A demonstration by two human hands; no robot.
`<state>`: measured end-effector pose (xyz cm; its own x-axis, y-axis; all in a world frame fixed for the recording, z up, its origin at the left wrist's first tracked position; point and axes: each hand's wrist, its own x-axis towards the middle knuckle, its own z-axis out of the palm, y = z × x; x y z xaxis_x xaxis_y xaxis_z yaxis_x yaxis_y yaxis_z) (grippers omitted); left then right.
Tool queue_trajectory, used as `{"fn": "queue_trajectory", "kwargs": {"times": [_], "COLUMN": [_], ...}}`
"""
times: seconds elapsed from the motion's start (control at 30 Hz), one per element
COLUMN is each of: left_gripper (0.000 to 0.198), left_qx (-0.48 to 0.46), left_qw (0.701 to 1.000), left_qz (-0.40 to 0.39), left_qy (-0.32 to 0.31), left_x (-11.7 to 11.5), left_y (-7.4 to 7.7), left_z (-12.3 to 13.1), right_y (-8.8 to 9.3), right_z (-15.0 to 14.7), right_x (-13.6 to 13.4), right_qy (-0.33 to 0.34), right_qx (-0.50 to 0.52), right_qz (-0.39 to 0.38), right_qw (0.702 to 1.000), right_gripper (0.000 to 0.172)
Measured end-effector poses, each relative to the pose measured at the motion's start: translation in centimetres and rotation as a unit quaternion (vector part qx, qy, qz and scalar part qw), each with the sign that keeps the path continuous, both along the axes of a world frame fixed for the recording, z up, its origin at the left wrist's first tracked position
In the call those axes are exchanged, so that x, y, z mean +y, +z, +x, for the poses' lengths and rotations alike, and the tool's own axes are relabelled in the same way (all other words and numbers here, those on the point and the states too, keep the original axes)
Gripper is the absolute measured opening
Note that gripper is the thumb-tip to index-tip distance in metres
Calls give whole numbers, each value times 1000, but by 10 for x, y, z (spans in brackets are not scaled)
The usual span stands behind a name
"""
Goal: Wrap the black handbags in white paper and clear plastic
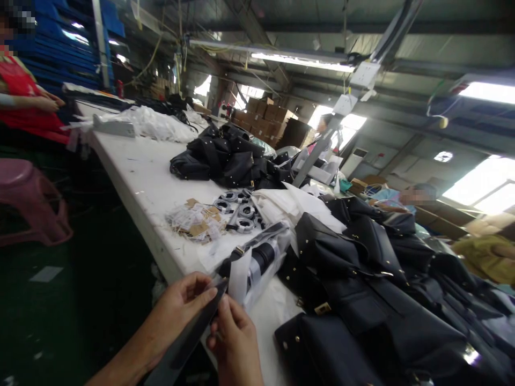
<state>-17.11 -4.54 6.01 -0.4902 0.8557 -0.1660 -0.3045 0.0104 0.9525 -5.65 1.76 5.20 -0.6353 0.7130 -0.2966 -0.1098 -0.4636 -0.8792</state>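
A black strap (193,327) runs down toward me from the table edge, and both hands pinch its upper end. My left hand (189,300) has thumb and fingers closed on the strap from the left. My right hand (235,335) is closed on it from the right, fingertips curled. Just beyond the fingers lies a bundle of rolled black straps (261,257) with a buckle, partly in clear plastic. A white paper strip (240,276) stands against it. Black bags (354,279) with gold studs are heaped to the right of my hands.
Coiled straps (243,212), a pile of tags (197,220) and white paper sheets (298,203) lie farther up the white table (132,177). More black bags (225,155) sit behind. A pink stool (32,198) stands left, near a person in red (24,102).
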Motion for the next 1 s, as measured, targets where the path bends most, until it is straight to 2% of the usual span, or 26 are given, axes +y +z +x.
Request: {"fn": "queue_trajectory", "kwargs": {"times": [0.07, 0.1, 0.17, 0.23, 0.3, 0.37, 0.5, 0.63, 0.73, 0.83, 0.93, 1.0], "left_gripper": [35, 36, 39, 42, 47, 52, 55, 56, 58, 62, 64, 62], "left_qx": [-20, -33, -50, -43, -34, -55, -101, -104, -97, -90, -80, -37], "left_qw": [1000, 999, 999, 998, 998, 997, 994, 994, 995, 994, 994, 996], "left_qz": [0, 1, -4, -14, -21, -26, -39, -30, -33, -33, -38, -42], "left_qy": [-6, -6, 5, 32, 55, 43, -1, -10, 18, 53, 65, 64], "left_x": [0, -1, -1, -1, -1, -1, 0, 2, 4, 3, 0, -2], "left_y": [2, 4, 6, 8, 6, 4, 0, 2, 0, -6, -11, -13], "left_z": [1, 2, 3, 4, 4, 4, 4, 3, 2, 3, 3, 2], "right_y": [-2, -1, 1, 3, 4, 3, 1, 5, 6, 3, -1, -3], "right_z": [-5, -6, -3, 3, 10, 13, 7, -3, -8, -10, -12, -14], "right_x": [-2, -3, -6, -10, -14, -17, -13, -1, 4, 4, 2, 0], "right_qy": [-16, -17, -12, -9, -23, -30, -36, -53, -59, -78, -98, -104], "right_qx": [4, -11, -55, -87, -96, -92, -59, -55, -72, -80, -92, -98], "right_qz": [-37, -14, 99, 226, 281, 249, 127, 67, 69, 107, 127, 123], "right_qw": [999, 1000, 994, 970, 955, 964, 990, 995, 993, 988, 983, 982], "right_gripper": [56, 55, 48, 38, 37, 43, 59, 64, 60, 54, 51, 50]}}
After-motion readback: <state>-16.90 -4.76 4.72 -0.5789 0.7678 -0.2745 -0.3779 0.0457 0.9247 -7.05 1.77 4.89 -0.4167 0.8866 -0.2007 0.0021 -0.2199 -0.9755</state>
